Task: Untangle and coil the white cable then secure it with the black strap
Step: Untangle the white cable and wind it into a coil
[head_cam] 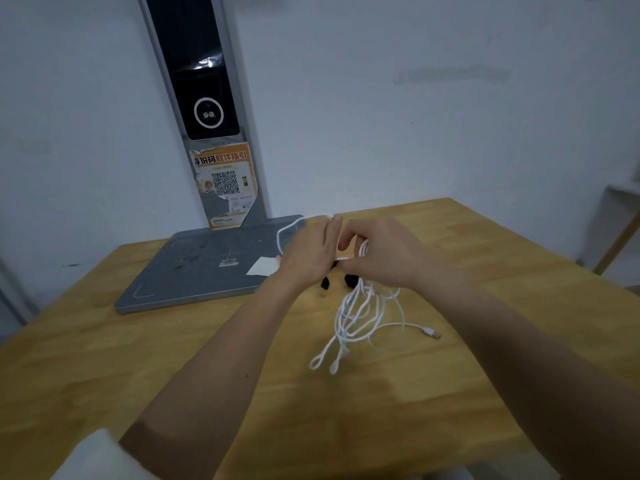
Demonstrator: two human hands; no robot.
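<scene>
A white cable (353,320) hangs in several long loops from between my hands down onto the wooden table (381,410). One plug end (431,333) lies on the table to the right. My right hand (384,252) grips the bundle's top. My left hand (308,252) pinches a strand that arcs up and left over the grey base. Two black strap ends (349,280) show just below my hands, near the bundle; how the strap sits on the cable is hidden.
A grey flat base (194,271) with a tall upright post (207,98) stands at the table's back left, carrying an orange QR sticker (225,185). A white paper slip (263,265) lies on the base by my left hand. A white wall is behind.
</scene>
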